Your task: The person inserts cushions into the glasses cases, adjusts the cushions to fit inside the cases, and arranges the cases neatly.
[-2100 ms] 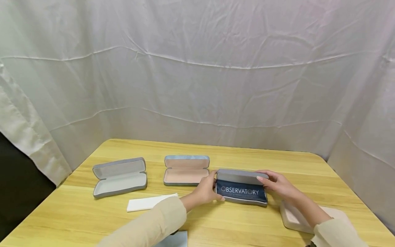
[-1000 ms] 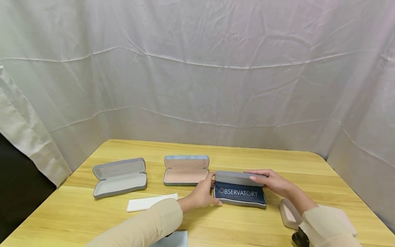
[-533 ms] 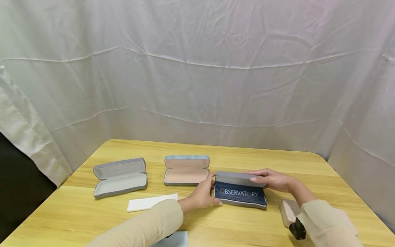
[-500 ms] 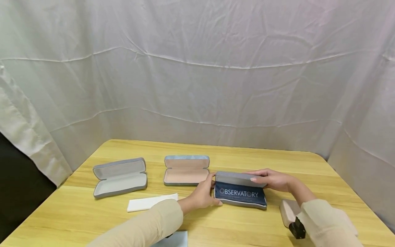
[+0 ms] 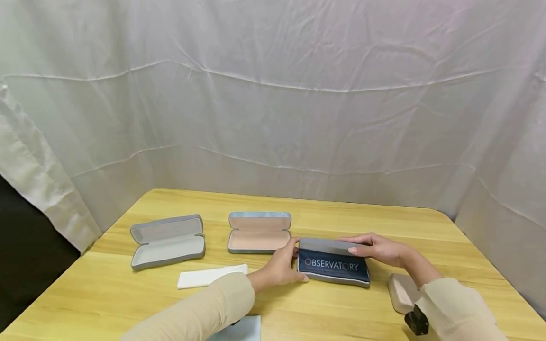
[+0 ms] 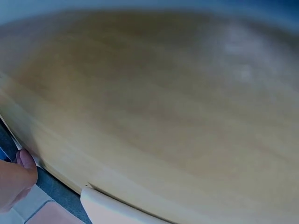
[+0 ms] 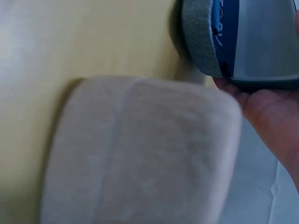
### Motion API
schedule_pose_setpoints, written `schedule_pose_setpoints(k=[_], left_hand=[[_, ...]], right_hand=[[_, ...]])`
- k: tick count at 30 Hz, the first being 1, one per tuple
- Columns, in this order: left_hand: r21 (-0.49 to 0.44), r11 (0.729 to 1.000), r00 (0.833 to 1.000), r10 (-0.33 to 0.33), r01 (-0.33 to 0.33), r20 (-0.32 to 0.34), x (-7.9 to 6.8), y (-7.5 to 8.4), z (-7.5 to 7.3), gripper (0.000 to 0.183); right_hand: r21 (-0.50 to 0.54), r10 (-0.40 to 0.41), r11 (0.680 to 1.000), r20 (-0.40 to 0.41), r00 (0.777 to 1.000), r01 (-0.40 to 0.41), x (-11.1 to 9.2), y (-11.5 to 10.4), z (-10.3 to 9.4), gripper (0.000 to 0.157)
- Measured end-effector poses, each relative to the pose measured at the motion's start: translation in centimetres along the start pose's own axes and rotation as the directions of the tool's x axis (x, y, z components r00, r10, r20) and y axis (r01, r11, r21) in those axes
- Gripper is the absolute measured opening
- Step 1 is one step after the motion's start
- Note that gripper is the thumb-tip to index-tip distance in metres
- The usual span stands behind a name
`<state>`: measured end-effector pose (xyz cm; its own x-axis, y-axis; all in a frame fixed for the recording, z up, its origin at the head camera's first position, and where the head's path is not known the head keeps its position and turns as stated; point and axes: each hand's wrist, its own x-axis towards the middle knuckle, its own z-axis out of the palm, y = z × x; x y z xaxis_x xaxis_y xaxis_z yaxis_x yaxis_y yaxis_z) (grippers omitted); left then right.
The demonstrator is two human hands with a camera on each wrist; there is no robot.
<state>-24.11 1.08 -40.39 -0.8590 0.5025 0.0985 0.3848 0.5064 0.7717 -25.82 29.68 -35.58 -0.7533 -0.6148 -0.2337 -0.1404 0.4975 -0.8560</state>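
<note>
A grey glasses case (image 5: 320,244) stands open with its lid tipped forward, and a navy fabric piece (image 5: 332,266) printed OBSERVATORY lies in its base. My left hand (image 5: 280,266) grips the case's left end, thumb at the front corner. My right hand (image 5: 379,248) holds the lid's right end, its thumb at the front and fingers behind. In the right wrist view that hand (image 7: 273,109) is against the case (image 7: 198,37), part of the navy fabric showing inside. The left wrist view catches only part of my left hand (image 6: 17,179).
An open grey case (image 5: 168,248) stands at left, and an open case with pink lining (image 5: 258,240) behind my left hand. A folded white cloth (image 5: 209,276) and a light-blue sheet (image 5: 247,329) lie nearer. A closed beige case (image 5: 401,293) sits under my right forearm.
My right hand has moved left along the lid, and the grey case has shifted slightly left. Its lid now leans further down over the navy fabric. My left hand keeps its grip.
</note>
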Motion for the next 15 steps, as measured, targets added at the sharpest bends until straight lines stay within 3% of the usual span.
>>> schedule_pose_setpoints(k=[5,15], left_hand=[[0.032,0.999,1.0,-0.023,0.023,0.009,-0.03,0.15,-0.13,0.09],[0.062,0.998,0.999,-0.03,0.029,0.011,0.13,-0.01,-0.18,0.092]], right_hand=[[-0.055,-0.03,0.998,-0.029,0.999,0.028,-0.21,-0.05,0.6,0.046],[-0.004,-0.087,0.996,-0.038,0.995,0.087,-0.31,0.33,1.14,0.045]])
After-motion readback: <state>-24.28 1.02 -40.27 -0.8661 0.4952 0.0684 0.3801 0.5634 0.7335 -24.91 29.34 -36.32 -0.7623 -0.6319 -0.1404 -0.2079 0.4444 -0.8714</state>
